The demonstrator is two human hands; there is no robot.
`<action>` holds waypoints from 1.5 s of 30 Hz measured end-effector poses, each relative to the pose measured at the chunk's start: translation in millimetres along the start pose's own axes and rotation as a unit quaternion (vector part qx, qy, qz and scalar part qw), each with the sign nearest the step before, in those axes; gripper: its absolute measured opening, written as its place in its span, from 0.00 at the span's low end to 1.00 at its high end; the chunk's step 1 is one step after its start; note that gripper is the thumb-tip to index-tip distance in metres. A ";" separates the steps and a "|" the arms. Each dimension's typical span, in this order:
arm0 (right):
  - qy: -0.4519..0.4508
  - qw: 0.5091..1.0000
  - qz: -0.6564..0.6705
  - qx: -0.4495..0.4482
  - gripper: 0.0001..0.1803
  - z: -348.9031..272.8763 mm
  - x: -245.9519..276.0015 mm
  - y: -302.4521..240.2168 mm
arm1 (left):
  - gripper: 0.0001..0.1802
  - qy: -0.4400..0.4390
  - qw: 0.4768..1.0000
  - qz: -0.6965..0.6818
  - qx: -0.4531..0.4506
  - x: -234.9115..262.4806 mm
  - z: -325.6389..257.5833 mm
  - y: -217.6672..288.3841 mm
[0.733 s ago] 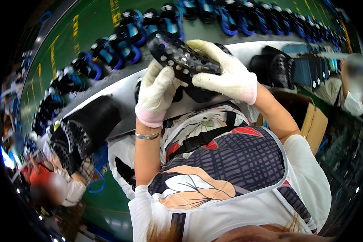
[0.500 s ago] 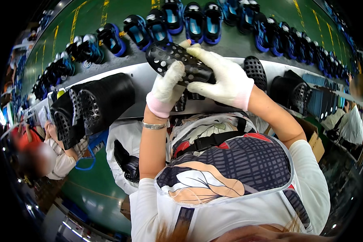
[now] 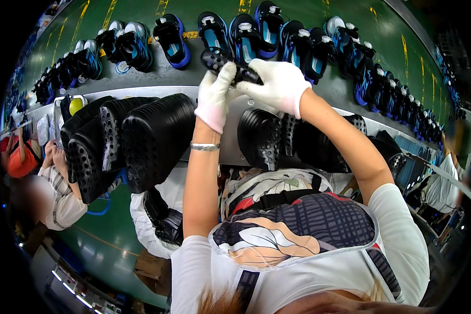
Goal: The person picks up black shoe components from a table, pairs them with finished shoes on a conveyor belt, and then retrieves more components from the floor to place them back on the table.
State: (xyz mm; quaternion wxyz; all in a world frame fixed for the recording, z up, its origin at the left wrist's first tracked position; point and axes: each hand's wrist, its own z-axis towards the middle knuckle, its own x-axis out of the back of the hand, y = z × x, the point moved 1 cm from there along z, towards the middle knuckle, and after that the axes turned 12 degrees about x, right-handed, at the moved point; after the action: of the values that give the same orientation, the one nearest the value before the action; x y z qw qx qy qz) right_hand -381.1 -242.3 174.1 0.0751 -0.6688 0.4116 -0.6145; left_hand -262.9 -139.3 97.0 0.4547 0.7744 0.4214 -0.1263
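Black studded shoe sole (image 3: 226,60), gripped at both ends by white-gloved left hand (image 3: 214,97) and right hand (image 3: 277,83), fingers closed around it, raised over grey conveyor belt (image 3: 193,76) beside row of blue-lined shoes (image 3: 256,31), above stacked black soles (image 3: 141,136).

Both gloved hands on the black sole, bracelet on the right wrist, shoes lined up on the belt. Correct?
Not quite. The head view shows the bracelet on the left wrist. Otherwise yes: left hand and right hand, both gloved, hold the black sole, with shoes lined up on the belt.
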 end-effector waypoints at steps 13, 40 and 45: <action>-0.141 0.980 -0.017 -0.137 0.34 133.0 2.7 40.2 | 0.13 0.213 0.747 0.581 -0.242 52.8 81.5 -11.1; -0.067 0.987 -0.132 -0.069 0.15 207.1 -51.7 31.8 | 0.15 0.292 0.682 0.666 0.079 38.2 125.2 14.1; 0.088 0.981 -0.172 -0.010 0.15 128.5 -1.6 48.8 | 0.14 0.325 0.641 0.654 -0.237 33.4 86.7 9.0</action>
State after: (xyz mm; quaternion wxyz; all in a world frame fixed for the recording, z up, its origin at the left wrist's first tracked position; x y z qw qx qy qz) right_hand -289.7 -325.0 113.3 -0.0745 -0.6733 0.3016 -0.6709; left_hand -219.2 -193.7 35.0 0.4203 0.7049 -0.0587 0.5684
